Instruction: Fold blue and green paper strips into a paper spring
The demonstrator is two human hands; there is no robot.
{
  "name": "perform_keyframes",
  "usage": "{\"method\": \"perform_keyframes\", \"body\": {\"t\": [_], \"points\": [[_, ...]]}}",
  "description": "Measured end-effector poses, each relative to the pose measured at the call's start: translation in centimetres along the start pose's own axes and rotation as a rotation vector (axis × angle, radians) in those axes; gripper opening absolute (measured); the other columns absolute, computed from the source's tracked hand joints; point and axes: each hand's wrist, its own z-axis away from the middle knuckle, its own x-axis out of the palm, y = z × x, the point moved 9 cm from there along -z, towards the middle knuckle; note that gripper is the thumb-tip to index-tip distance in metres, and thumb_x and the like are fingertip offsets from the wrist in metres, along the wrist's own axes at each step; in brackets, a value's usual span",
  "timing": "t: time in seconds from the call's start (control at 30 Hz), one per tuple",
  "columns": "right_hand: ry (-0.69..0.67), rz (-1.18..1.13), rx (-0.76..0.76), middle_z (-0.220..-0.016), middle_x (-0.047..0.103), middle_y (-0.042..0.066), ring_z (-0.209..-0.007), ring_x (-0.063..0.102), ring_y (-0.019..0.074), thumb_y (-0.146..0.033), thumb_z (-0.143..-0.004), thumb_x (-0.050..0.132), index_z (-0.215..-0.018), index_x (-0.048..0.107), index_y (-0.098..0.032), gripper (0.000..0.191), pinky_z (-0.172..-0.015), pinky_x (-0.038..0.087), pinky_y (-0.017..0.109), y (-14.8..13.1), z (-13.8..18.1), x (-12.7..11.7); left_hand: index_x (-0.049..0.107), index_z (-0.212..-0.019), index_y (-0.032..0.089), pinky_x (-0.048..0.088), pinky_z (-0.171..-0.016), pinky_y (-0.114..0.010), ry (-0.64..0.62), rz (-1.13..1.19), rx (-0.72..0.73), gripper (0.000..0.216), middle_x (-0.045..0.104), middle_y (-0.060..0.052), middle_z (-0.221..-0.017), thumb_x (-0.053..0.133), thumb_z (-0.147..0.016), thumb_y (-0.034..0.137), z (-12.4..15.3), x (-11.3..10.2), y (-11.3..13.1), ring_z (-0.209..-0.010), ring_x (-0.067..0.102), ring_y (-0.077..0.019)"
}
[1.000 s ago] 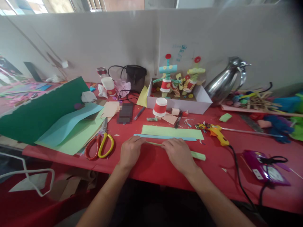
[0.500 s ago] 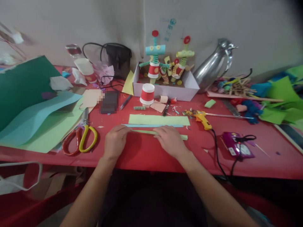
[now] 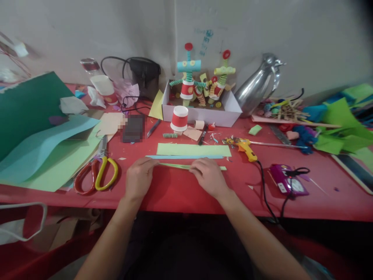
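A narrow light green paper strip (image 3: 178, 166) runs between my two hands just above the red table, seemingly folded lengthwise. My left hand (image 3: 140, 175) pinches its left end. Closed over the strip farther right is my right hand (image 3: 210, 175), with the strip's right end sticking out past it. Just beyond my fingers lies a thin blue paper strip (image 3: 180, 157). Behind that rests a wider pale green paper strip (image 3: 194, 149). A small green paper spring (image 3: 170, 135) and an upside-down red and white paper cup (image 3: 179, 119) are farther back.
Scissors (image 3: 97, 171) and coloured paper sheets (image 3: 55, 155) lie to the left. A yellow glue gun (image 3: 247, 149), its cable and a purple power box (image 3: 287, 179) are on the right. Behind stand a white box (image 3: 201, 116) with paper-cup figures and a steel jug (image 3: 256, 85).
The view has shifted slightly, so the table's things sit a little lower and to the left. Both hands keep hold of the green strip, with hardly any movement.
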Motion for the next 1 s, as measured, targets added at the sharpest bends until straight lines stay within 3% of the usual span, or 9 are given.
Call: {"method": "perform_keyframes", "body": {"t": [0.2, 0.33, 0.53, 0.63, 0.83, 1.0], "points": [[0.026, 0.065, 0.106, -0.079, 0.064, 0.002, -0.079, 0.056, 0.0174, -0.027, -0.09, 0.059, -0.075, 0.059, -0.019, 0.018, -0.074, 0.038, 0.031, 1.2, -0.1, -0.5, 0.074, -0.092, 0.022, 0.054, -0.081, -0.03, 0.011, -0.006, -0.001, 0.027, 0.074, -0.004, -0.095, 0.048, -0.089, 0.017, 0.1, -0.2, 0.2, -0.088, 0.068, -0.0189], [0.01, 0.135, 0.064, -0.082, 0.064, 0.004, -0.082, 0.055, 0.0181, -0.024, -0.091, 0.057, -0.077, 0.061, -0.018, 0.016, -0.075, 0.038, 0.031, 1.3, 0.0, -0.6, 0.073, -0.095, 0.022, 0.054, -0.079, -0.031, -0.039, -0.062, 0.05, 0.029, 0.073, -0.005, -0.096, 0.047, -0.088, 0.014, 0.2, -0.2, 0.6, -0.088, 0.068, -0.0201], [-0.069, 0.274, -0.238, -0.103, 0.064, 0.01, -0.095, 0.052, 0.0213, -0.009, -0.094, 0.045, -0.101, 0.065, -0.013, 0.022, -0.085, 0.041, 0.035, 0.1, 0.8, -0.3, 0.07, -0.107, 0.02, 0.051, -0.084, -0.04, -0.183, -0.189, 0.462, 0.033, 0.072, -0.009, -0.1, 0.044, -0.09, 0.011, 1.0, -0.5, 2.4, -0.091, 0.064, -0.0241], [-0.091, 0.318, -0.304, -0.104, 0.063, 0.011, -0.096, 0.051, 0.0215, -0.008, -0.094, 0.044, -0.104, 0.065, -0.012, 0.024, -0.085, 0.041, 0.037, 0.1, 1.2, -0.4, 0.069, -0.11, 0.019, 0.05, -0.08, -0.041, -0.234, -0.243, 0.574, 0.033, 0.072, -0.01, -0.099, 0.044, -0.09, 0.011, 1.3, -0.6, 2.9, -0.092, 0.062, -0.0259], [-0.082, 0.36, -0.26, -0.099, 0.063, 0.01, -0.091, 0.052, 0.0208, -0.011, -0.093, 0.046, -0.098, 0.067, -0.013, 0.021, -0.081, 0.043, 0.037, 1.1, 1.6, -1.3, 0.068, -0.109, 0.018, 0.047, -0.082, -0.043, -0.301, -0.283, 0.536, 0.033, 0.07, -0.012, -0.1, 0.043, -0.089, 0.009, 1.6, -0.1, 3.5, -0.095, 0.06, -0.0281], [-0.093, 0.386, -0.346, -0.104, 0.063, 0.01, -0.094, 0.051, 0.0205, -0.008, -0.093, 0.045, -0.102, 0.066, -0.013, 0.023, -0.084, 0.043, 0.036, 1.2, 2.3, -1.8, 0.067, -0.109, 0.012, 0.049, -0.081, -0.043, -0.318, -0.314, 0.492, 0.035, 0.069, -0.015, -0.104, 0.042, -0.086, 0.005, 2.1, 0.4, 3.4, -0.093, 0.061, -0.0289]]}}
